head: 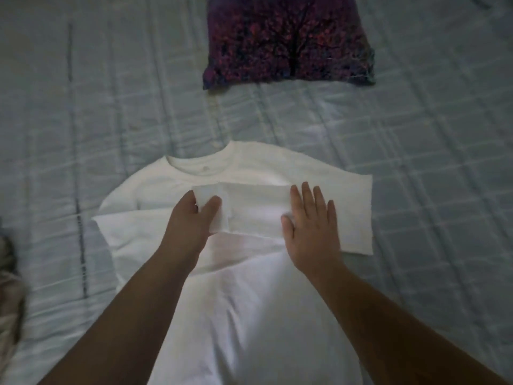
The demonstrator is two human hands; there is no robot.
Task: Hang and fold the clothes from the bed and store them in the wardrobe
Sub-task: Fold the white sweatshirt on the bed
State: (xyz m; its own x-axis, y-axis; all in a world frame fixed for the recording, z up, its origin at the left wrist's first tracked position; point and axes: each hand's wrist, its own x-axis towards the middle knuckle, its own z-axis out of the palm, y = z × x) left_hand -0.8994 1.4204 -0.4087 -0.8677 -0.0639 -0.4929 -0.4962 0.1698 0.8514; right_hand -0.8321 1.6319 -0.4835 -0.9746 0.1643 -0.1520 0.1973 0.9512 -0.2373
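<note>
A white T-shirt lies spread flat on the bed, collar pointing away from me. One sleeve is folded across the chest. My left hand pinches the cuff end of that sleeve between thumb and fingers. My right hand presses flat on the shirt at the sleeve's right end, fingers straight and spread. A folded dark purple-and-red patterned garment lies further up the bed, apart from the shirt.
The bed is covered by a pale grey-blue quilted bedspread. At the left edge a bit of brownish fabric shows, blurred.
</note>
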